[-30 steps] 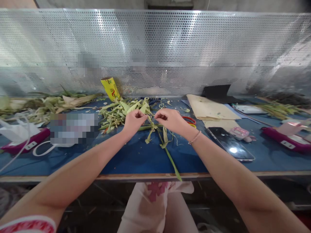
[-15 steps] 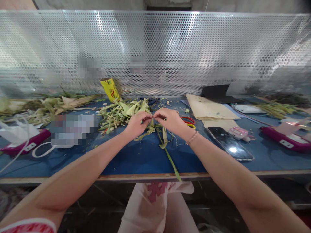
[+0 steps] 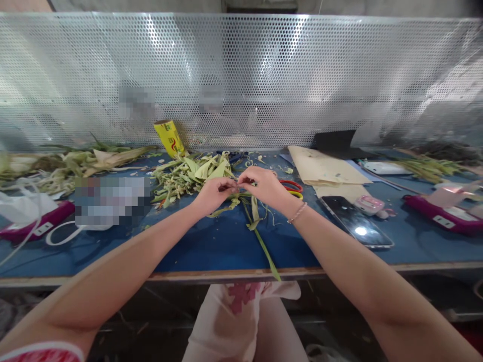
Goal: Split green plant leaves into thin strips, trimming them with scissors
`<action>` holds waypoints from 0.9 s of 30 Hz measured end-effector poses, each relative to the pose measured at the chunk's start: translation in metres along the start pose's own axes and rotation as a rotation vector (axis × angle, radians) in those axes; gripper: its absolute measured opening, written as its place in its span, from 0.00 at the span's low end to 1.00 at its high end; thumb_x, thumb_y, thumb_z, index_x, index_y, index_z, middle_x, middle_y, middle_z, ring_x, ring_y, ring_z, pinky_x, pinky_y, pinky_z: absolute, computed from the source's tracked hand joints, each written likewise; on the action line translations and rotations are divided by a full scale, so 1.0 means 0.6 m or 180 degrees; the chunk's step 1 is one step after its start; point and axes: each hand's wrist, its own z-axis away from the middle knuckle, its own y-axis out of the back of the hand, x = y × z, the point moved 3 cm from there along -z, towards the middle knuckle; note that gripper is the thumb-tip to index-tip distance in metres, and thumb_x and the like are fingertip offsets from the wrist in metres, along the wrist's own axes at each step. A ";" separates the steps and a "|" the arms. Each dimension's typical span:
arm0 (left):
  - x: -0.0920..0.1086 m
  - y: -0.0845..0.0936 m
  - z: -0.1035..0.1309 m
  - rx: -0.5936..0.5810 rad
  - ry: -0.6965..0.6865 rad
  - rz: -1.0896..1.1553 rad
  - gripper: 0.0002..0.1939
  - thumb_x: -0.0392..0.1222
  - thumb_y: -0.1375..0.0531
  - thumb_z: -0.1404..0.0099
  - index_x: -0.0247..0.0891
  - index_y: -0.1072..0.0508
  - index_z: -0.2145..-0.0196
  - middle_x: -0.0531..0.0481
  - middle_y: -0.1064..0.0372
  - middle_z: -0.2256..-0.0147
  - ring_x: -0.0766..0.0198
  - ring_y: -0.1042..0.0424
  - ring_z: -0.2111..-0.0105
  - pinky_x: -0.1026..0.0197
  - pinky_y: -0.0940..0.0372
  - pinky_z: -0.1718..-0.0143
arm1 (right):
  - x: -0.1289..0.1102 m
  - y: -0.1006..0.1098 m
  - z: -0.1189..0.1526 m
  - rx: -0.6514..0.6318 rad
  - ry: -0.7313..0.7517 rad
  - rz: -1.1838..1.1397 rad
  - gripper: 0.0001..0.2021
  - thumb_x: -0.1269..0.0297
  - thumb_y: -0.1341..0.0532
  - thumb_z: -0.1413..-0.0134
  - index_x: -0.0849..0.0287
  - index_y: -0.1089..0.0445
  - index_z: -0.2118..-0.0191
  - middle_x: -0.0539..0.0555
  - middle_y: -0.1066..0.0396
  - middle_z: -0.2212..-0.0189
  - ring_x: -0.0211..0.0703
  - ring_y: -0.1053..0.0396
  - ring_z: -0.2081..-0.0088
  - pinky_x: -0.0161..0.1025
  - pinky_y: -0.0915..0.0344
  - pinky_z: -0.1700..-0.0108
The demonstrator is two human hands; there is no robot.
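My left hand [image 3: 214,195] and my right hand [image 3: 262,185] meet over the blue tabletop, fingertips pinched together and nearly touching. What they pinch is tiny and mostly hidden by the fingers. Pale green leaf scraps [image 3: 234,202] lie just below the fingertips. A long green leaf strip [image 3: 264,247] runs from under my right hand to the table's front edge. Behind my left hand lies a heap of folded, pale green leaf pieces [image 3: 181,176]. Red-and-yellow handles [image 3: 292,186], like those of scissors, show partly behind my right hand.
A yellow tube [image 3: 169,138] leans behind the heap. Dried leaves [image 3: 79,163] lie at left, near a purple power strip [image 3: 37,226]. At right are brown paper [image 3: 317,166], a phone [image 3: 356,221], a pink case [image 3: 370,205] and another purple strip [image 3: 445,216]. A perforated metal screen [image 3: 264,75] stands behind.
Both hands stay together in the same place, with small finger movements. The fingers of my right hand have shifted slightly at the pinch. The view has tilted a little.
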 end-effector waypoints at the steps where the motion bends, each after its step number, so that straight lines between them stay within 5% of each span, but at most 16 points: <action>1: 0.000 0.000 0.000 -0.0033 0.0023 0.0004 0.05 0.39 0.42 0.49 0.35 0.29 0.75 0.51 0.31 0.75 0.68 0.34 0.74 0.64 0.39 0.69 | 0.002 -0.001 0.000 0.0000 0.0027 -0.0006 0.05 0.75 0.44 0.51 0.59 0.34 0.74 0.50 0.33 0.73 0.36 0.36 0.68 0.34 0.42 0.64; 8: 0.003 -0.004 0.003 -0.0168 0.0129 0.0164 0.07 0.42 0.40 0.49 0.35 0.28 0.76 0.53 0.34 0.78 0.70 0.39 0.77 0.65 0.43 0.73 | 0.006 -0.009 0.000 -0.0038 0.0129 0.0031 0.04 0.73 0.43 0.50 0.59 0.35 0.73 0.51 0.33 0.72 0.38 0.37 0.67 0.36 0.41 0.62; 14: 0.002 0.002 0.004 0.0137 0.0258 0.0259 0.07 0.42 0.41 0.49 0.35 0.31 0.79 0.54 0.38 0.81 0.72 0.43 0.80 0.66 0.46 0.77 | -0.004 0.005 0.003 0.0451 0.0173 0.0335 0.01 0.70 0.41 0.51 0.60 0.34 0.72 0.55 0.35 0.67 0.41 0.38 0.62 0.39 0.41 0.58; 20: 0.000 0.002 0.005 0.0236 0.0363 0.0400 0.07 0.41 0.40 0.51 0.35 0.30 0.78 0.54 0.38 0.82 0.71 0.41 0.81 0.66 0.44 0.77 | 0.004 -0.011 0.002 -0.0289 -0.0267 0.0021 0.04 0.72 0.42 0.52 0.61 0.30 0.71 0.52 0.32 0.73 0.36 0.36 0.70 0.35 0.39 0.65; 27: -0.002 0.004 0.004 0.0311 0.0273 0.0025 0.05 0.39 0.41 0.51 0.35 0.30 0.79 0.53 0.35 0.81 0.70 0.38 0.79 0.66 0.42 0.76 | 0.021 -0.031 0.003 -0.0347 -0.1301 -0.1006 0.03 0.73 0.41 0.57 0.62 0.33 0.71 0.52 0.29 0.77 0.37 0.31 0.73 0.36 0.34 0.69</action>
